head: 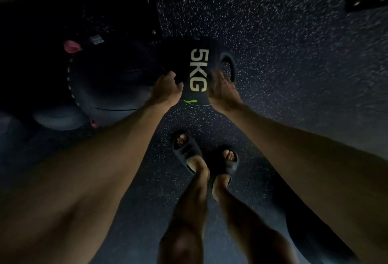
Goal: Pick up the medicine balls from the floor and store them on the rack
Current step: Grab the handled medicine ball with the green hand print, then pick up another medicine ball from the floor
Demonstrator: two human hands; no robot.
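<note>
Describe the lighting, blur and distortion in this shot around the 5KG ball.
Head view: very dim, the left side nearly black, so the large dark ball there barely separates from shadow; the 5KG lettering on the medicine ball is readable; motion blur smears the right hand at its fingers and the speckled floor toward the right edge; wide-angle stretch swells both forearms near the bottom corners.

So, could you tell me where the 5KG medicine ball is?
The 5KG ball is mid head view, held by the left hand and right hand, right of a larger ball.
</note>
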